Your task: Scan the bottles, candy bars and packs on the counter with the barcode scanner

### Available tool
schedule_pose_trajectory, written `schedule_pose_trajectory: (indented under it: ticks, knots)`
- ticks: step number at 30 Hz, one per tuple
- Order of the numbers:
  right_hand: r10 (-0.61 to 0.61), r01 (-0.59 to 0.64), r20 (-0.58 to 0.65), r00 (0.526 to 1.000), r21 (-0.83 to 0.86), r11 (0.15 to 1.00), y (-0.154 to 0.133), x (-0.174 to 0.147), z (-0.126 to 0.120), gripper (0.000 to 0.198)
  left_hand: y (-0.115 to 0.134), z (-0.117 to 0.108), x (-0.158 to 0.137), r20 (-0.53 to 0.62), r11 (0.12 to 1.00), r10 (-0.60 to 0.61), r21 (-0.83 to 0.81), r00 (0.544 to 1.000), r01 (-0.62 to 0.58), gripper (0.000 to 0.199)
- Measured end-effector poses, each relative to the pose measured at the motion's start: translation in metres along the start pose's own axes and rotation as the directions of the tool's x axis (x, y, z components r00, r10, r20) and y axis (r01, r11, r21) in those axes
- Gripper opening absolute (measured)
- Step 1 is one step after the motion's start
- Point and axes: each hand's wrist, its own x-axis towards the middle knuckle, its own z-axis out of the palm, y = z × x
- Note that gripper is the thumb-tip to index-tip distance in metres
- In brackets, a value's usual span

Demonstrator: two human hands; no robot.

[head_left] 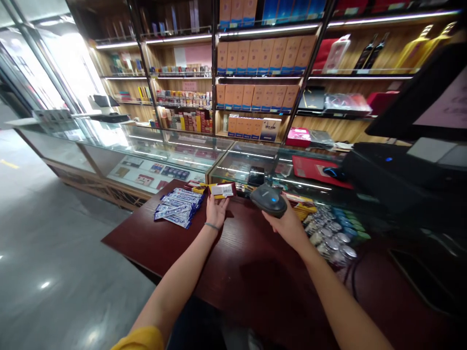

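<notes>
Packet (223, 190): held near the tabletop's (233, 248) far edge, barcode label (226, 191) exposed.
Left hand (216, 211): clamped on the packet by the fingers.
Right hand (288, 224): wrapped around the scanner (269, 199).
Packet hazard: could be dropped if the hold is slackened.
Label hazard: could be obscured by a shifted finger.
Jars (330, 238): could be toppled if the right hand is swung sideways.

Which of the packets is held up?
The barcoded maroon-and-yellow packet in the left hand; the blue-and-white packets and yellow packets beside the right hand lie unheld.
</notes>
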Motion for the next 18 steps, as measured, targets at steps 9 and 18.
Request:
schedule_pose_trajectory:
  ticks: [9, 18]
  knots:
    - [0.114, -0.08, 0.213, 0.97, -0.164, 0.983, 0.0069, 0.0005, 0.007, 0.049, -0.0061, -0.0016, -0.0057, 0.065, 0.998, -0.017, 0.067, 0.998, 0.013, 0.02]
    - [0.107, -0.078, 0.188, 0.976, -0.155, 0.985, 0.0057, 0.0018, 0.0, 0.047, -0.0065, -0.0026, -0.0072, 0.098, 0.988, -0.02, 0.156, 0.995, 0.004, 0.029]
